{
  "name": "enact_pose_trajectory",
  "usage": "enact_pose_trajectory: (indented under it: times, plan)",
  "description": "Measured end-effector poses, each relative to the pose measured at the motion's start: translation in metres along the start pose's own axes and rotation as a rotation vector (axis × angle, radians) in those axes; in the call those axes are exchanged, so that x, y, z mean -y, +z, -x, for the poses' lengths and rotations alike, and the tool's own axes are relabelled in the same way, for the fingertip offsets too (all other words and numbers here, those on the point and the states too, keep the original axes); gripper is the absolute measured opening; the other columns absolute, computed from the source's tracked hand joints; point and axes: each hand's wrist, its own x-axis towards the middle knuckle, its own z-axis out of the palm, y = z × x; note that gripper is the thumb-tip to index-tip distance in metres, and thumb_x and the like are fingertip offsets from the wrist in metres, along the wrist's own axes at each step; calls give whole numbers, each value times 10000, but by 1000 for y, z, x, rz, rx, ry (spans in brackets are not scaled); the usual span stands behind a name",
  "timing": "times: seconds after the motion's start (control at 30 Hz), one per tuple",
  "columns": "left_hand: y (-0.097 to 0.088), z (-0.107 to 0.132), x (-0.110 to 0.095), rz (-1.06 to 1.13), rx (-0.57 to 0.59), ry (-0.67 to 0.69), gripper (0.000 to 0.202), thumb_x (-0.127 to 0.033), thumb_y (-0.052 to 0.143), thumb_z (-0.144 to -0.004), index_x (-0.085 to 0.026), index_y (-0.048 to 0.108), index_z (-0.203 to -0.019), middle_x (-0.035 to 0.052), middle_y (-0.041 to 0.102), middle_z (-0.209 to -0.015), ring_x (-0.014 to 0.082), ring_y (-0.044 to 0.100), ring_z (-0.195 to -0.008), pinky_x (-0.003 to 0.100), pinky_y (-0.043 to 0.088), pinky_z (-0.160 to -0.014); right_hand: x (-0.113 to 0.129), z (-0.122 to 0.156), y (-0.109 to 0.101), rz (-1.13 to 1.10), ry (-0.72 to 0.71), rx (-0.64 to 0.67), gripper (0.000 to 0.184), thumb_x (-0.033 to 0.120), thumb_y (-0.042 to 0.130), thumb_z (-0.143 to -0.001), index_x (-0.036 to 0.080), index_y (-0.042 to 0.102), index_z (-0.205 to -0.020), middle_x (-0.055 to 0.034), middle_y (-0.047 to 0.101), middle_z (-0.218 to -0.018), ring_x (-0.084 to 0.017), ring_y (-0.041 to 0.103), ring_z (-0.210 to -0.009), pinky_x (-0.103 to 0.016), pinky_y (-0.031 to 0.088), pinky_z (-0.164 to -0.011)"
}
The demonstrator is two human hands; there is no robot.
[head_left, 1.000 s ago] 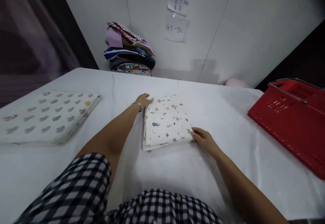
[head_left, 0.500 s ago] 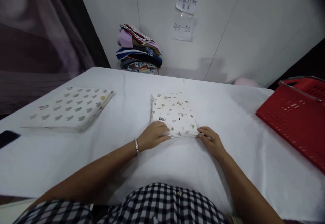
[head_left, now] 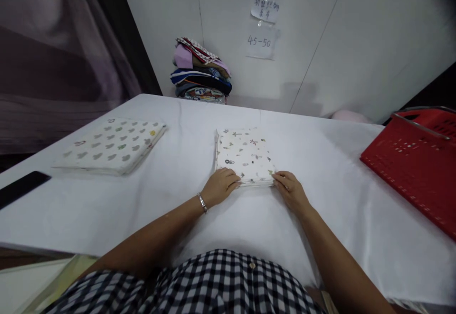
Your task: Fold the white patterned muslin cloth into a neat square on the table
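Note:
A folded white cloth (head_left: 245, 155) with small printed motifs lies flat on the white table in front of me. My left hand (head_left: 221, 185) is at its near left corner, fingers closed on the edge. At the near right corner, my right hand (head_left: 289, 188) pinches the folded layers between thumb and fingers. Off to the left lies a second folded cloth (head_left: 114, 145), white with rows of grey shapes and a few coloured ones. Neither hand touches that one.
A red plastic basket (head_left: 413, 157) with a metal handle stands at the right. Several folded fabrics form a stack (head_left: 203, 74) by the wall. A black phone-like slab (head_left: 23, 188) lies at the left edge of the white table (head_left: 185, 114). Paper signs (head_left: 262, 42) hang on the wall.
My view has shifted slightly, so the slab at left shows more. My right hand has moved from beside the near right corner to pinching it; my left stays at its corner.

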Motion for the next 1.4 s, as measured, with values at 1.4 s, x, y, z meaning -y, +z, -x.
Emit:
enact_pose_trajectory:
  times: [1.4]
  plan:
    - [8, 11, -5, -176, -37, 32, 251, -366, 435, -921, -172, 594, -936, 60, 605, -875, 188, 507, -809, 331, 393, -712, 1, 1, 0, 187, -112, 47, 310, 330, 445, -897, 264, 596, -1160, -83, 604, -1099, -234, 536, -1034, -396, 486, -851]
